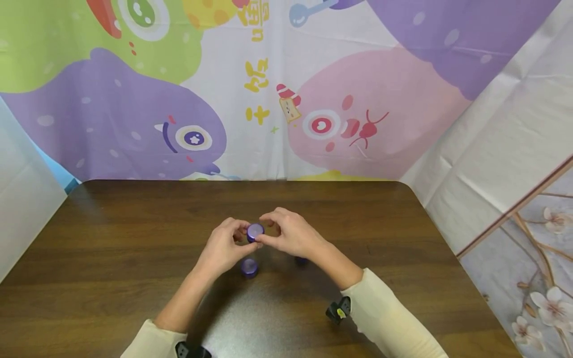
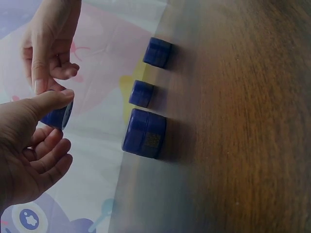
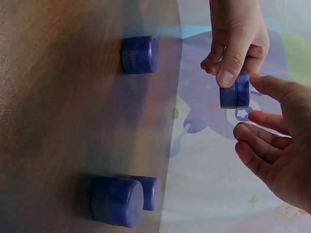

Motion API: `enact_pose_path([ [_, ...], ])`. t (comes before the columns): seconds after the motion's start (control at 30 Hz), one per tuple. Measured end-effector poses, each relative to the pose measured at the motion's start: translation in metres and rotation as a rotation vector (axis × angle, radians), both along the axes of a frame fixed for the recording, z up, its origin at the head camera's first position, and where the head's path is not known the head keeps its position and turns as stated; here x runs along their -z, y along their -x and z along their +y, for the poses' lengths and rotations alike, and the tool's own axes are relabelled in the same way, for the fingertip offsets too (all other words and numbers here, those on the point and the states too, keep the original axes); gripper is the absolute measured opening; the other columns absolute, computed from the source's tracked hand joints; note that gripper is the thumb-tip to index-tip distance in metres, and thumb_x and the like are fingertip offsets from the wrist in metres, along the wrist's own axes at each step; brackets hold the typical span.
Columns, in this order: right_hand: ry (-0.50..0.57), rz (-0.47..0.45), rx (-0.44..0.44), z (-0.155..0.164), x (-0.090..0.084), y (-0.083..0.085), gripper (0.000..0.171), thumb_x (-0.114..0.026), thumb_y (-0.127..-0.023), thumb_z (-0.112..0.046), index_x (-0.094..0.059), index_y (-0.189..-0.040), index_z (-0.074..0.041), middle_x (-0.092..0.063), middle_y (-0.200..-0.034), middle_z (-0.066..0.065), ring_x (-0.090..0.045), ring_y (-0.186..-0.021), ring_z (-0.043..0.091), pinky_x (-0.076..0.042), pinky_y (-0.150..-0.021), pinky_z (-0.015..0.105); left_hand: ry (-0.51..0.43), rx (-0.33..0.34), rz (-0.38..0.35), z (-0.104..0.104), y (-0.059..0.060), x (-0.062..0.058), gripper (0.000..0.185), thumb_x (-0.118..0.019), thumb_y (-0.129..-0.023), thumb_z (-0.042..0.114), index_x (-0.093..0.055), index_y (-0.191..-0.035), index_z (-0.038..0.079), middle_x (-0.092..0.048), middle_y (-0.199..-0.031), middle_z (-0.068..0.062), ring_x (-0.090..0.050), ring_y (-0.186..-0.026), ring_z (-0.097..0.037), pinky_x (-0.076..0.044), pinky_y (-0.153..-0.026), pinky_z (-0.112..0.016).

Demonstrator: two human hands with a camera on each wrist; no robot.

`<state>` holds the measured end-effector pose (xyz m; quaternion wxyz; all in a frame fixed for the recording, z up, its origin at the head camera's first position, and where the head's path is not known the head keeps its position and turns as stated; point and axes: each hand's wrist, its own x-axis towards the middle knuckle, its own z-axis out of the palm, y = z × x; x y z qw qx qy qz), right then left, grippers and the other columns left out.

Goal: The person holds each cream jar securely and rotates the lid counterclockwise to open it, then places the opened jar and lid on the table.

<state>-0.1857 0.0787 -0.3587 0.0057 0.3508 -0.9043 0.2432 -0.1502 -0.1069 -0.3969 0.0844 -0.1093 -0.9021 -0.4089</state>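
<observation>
Brown tabletop (image 1: 134, 223) bore three unlifted jars (image 2: 144, 134) as, near twelve o'clock, your left hand (image 1: 225, 245) pinched one raised jar (image 1: 255, 231), right hand (image 1: 293, 232) fingers apart.

A dark brown, wood-grained table (image 1: 134, 233) with rounded corners is seen beneath the fingers (image 1: 271, 217). Beyond them, a white cloth (image 1: 273, 154) printed with colourful cartoon creatures is hung; far to their right, a pale flower-patterned panel (image 1: 501, 268) is partly shown.
</observation>
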Motion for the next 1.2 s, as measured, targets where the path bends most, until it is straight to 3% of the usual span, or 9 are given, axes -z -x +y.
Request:
enact_pose_path([
  [0.2, -0.015, 0.015, -0.003, 0.0015, 0.0017, 0.0013, 0.034, -0.069, -0.083, -0.036, -0.067, -0.105, -0.010, -0.062, -0.094, 0.003, -0.054, -0.071, 0.008, -0.044, -0.062, 0.017, -0.005, 0.006, 0.001, 0.0006, -0.0007, -0.0002, 0.037, -0.081, -0.071, 0.023, -0.065, -0.098, 0.005, -0.059, -0.091, -0.006, -0.058, -0.081, -0.018, -0.049, -0.072, -0.029],
  [0.37, -0.029, -0.003, -0.040, 0.0024, 0.0021, 0.0020, 0.034, -0.065, -0.087, -0.033, -0.065, -0.111, -0.009, -0.060, -0.096, 0.004, -0.051, -0.070, 0.008, -0.043, -0.061, 0.017, -0.011, 0.013, -0.002, 0.0008, -0.0006, -0.0002, 0.036, -0.081, -0.072, 0.023, -0.065, -0.099, 0.005, -0.058, -0.091, -0.005, -0.057, -0.081, -0.017, -0.049, -0.071, -0.028],
  [0.53, -0.009, -0.004, -0.016, 0.0024, 0.0013, 0.0014, 0.044, -0.066, -0.086, -0.038, -0.061, -0.117, -0.007, -0.060, -0.099, 0.003, -0.053, -0.071, 0.008, -0.044, -0.062, 0.018, -0.012, 0.008, 0.003, 0.0008, 0.0002, 0.0002, 0.038, -0.081, -0.071, 0.023, -0.065, -0.099, 0.004, -0.059, -0.092, -0.005, -0.057, -0.081, -0.017, -0.049, -0.071, -0.027],
  [0.83, -0.006, 0.006, 0.009, 0.0029, 0.0018, 0.0000, 0.035, -0.071, -0.082, -0.036, -0.066, -0.105, -0.010, -0.061, -0.098, 0.002, -0.052, -0.069, 0.006, -0.045, -0.062, 0.017, -0.020, 0.007, -0.015, 0.0016, -0.0004, -0.0002, 0.037, -0.080, -0.072, 0.024, -0.065, -0.099, 0.005, -0.058, -0.091, -0.005, -0.057, -0.081, -0.017, -0.047, -0.071, -0.028],
  [1.2, -0.012, -0.018, -0.026, 0.0036, 0.0039, 0.0001, 0.044, -0.067, -0.086, -0.035, -0.059, -0.120, -0.010, -0.060, -0.103, 0.003, -0.051, -0.070, 0.005, -0.045, -0.063, 0.017, -0.019, 0.000, -0.001, 0.0003, -0.0013, -0.0010, 0.037, -0.081, -0.072, 0.023, -0.065, -0.099, 0.004, -0.059, -0.091, -0.005, -0.057, -0.080, -0.017, -0.048, -0.070, -0.028],
])
